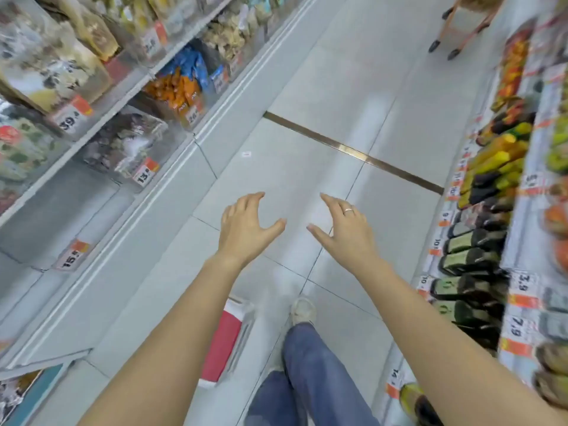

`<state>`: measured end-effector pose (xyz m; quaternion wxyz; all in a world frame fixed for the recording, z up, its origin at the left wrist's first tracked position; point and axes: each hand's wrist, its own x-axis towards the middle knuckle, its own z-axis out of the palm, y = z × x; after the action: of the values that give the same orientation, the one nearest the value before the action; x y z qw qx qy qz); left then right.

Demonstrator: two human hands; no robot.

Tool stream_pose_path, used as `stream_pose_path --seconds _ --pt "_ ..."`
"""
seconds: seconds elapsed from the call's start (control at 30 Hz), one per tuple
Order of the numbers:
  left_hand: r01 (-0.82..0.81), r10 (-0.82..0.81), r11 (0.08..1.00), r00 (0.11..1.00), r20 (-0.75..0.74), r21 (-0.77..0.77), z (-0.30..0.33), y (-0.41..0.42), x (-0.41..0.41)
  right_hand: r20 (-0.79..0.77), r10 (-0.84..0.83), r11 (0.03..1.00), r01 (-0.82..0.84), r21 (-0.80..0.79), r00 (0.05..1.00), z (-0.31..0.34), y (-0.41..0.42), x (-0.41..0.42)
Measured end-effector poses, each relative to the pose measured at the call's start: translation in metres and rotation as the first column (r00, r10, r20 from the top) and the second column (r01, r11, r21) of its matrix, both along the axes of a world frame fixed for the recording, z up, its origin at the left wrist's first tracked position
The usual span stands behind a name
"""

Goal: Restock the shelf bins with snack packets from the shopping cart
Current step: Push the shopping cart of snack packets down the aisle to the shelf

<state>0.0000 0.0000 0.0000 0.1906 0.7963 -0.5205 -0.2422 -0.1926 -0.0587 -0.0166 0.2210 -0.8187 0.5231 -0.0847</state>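
A pale tiled floor (307, 124) runs up the middle of the frame, crossed by a brass strip (353, 150). Shelves of clear bins (129, 146) holding snack packets (175, 90) fill the left; shelves of dark bottles (470, 241) line the right edge.

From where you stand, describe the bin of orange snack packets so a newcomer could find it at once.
Look at the shelving on the left side of the aisle, at the middle shelf. The bin of orange packets sits there, just in front of the blue packets. It is the only bright orange stock on that side; the bin below it holds dark packets.
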Motion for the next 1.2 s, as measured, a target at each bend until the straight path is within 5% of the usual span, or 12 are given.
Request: stream_pose_path --seconds 0.67,0.9,1.2 --pt "0.303 -0.300 0.952 0.951 0.074 -0.032 -0.011 -0.534 -0.108 0.097 -0.492 0.869 0.481 0.120 0.865 0.019 -0.493 -0.144" --pt "0.303 -0.303 0.953 0.951 0.059 0.005 -0.033 -0.775 -0.101 0.028 -0.434 0.889 0.423 0.177 0.901 -0.022 -0.725 -0.131" --pt "0.446 -0.447 0.894 0.895 0.019 0.044 -0.011 -1.122 -0.123 -0.031 -0.482 0.867 0.481 0.127 0.876 0.007 -1.038 -0.145"
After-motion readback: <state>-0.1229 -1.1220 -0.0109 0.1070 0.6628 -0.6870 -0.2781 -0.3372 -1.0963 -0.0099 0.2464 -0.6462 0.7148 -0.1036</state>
